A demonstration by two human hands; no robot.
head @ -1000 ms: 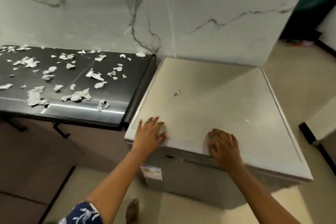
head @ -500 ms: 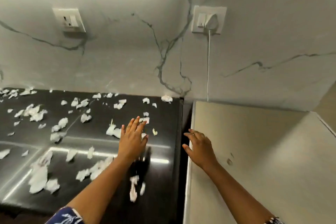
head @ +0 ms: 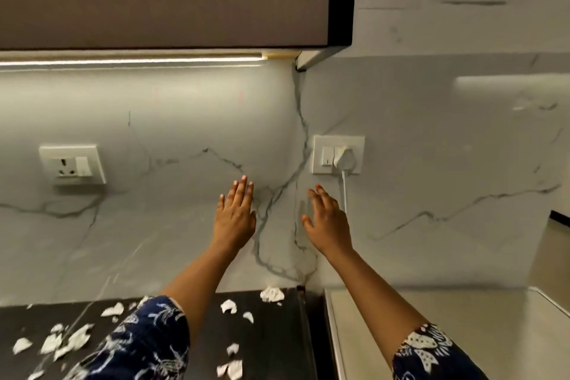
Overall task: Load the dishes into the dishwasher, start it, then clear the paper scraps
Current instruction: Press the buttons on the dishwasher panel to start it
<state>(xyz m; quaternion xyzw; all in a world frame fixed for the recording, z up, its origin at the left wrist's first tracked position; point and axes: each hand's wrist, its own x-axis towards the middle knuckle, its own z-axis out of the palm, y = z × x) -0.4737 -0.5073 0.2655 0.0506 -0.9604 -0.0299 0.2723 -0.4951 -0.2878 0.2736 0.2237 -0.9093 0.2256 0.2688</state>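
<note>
Head view had swung up from the dishwasher (head: 462,318), near right; left hand (head: 236,213) and right hand (head: 328,219) rose empty, fingers spread, toward the far wall socket (head: 337,155), likely to power it. Paper scraps (head: 271,294) still littered the near-left counter (head: 277,333).

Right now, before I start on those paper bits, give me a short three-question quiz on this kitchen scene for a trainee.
1. True or false: the left hand and the right hand each grip something.
2. The paper scraps lie on: A, the black counter; B, a tray; C, a bin.
3. Of the left socket and the right socket, which has a plug in it?

Key:
1. False. Both hands are raised with straight fingers and hold nothing.
2. A.
3. The right socket.
</note>
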